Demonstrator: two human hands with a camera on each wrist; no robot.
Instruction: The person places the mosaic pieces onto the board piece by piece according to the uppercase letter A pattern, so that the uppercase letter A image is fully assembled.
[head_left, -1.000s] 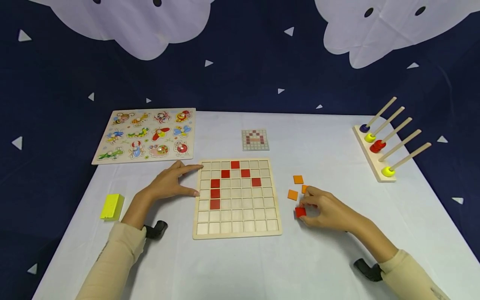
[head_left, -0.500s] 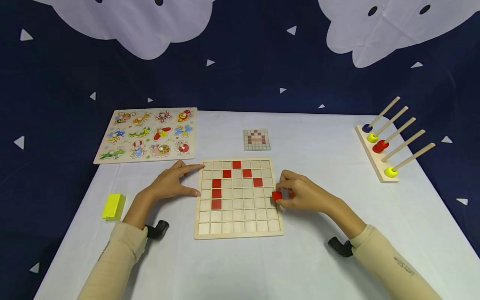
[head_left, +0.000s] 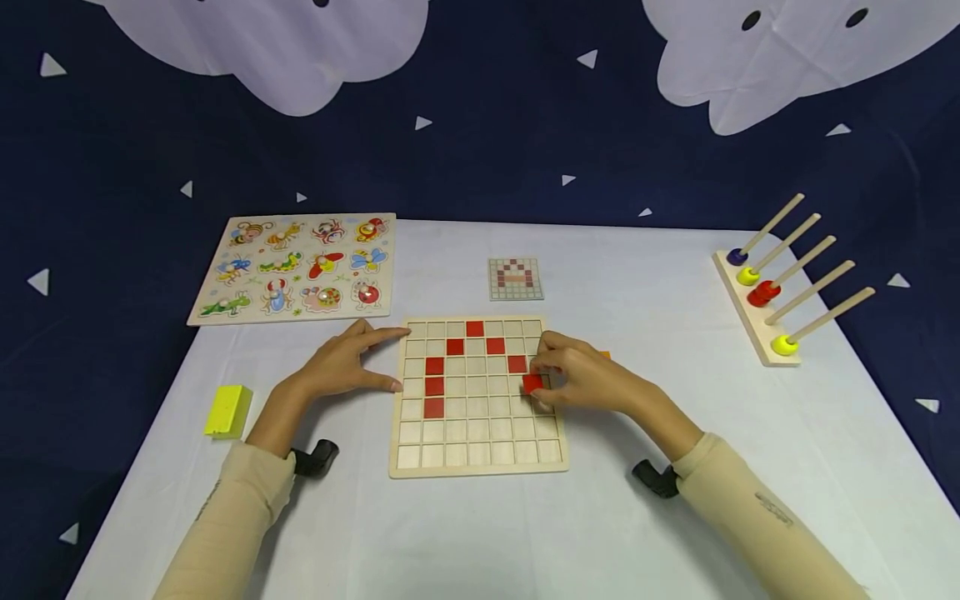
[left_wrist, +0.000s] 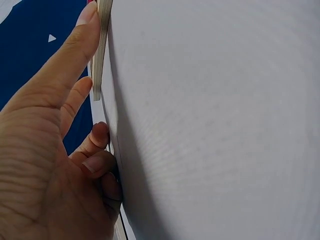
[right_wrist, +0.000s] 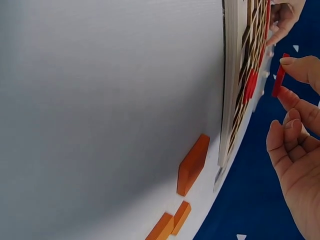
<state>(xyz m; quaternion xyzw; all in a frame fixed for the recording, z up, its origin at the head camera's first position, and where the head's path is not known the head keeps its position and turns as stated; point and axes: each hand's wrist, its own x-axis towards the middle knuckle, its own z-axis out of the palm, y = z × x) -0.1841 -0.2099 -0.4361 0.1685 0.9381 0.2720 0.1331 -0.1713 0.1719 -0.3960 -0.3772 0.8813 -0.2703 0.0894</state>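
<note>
R hand [head_left: 588, 375] + its red tile [right_wrist: 280, 76] have shifted L since the prev. frame, from the R rim of the grid board [head_left: 478, 472] to above its R-hand columns; L hand [head_left: 341, 362] hasn't budged. R hand pinches the tile btwn thumb & fingertip by its edges, prob. so the underside stays uncovered. Tile's off the board surface per R wrist view, approx. level w/ row 4. L hand: thumb & index spread wide, tips at board's L edge, presumably to stop it sliding.

Board's cells hold 7 red squares [head_left: 435, 386]: 1 in top row, 2 ea. in rows 2 & 3, 1 ea. in 4 & 5. Bug puzzle [head_left: 381, 310], back L, has its pieces [head_left: 366, 294] seated. Peg stand [head_left: 753, 321], far R: beads [head_left: 784, 345] on 4 of 5 pegs [head_left: 832, 314].

Orange tiles [right_wrist: 194, 162] lie loose on tabletop [head_left: 480, 533] R of board, likely for easy R-hand reach. Pattern card [head_left: 516, 279] sits behind board, prob. for easy viewing.
</note>
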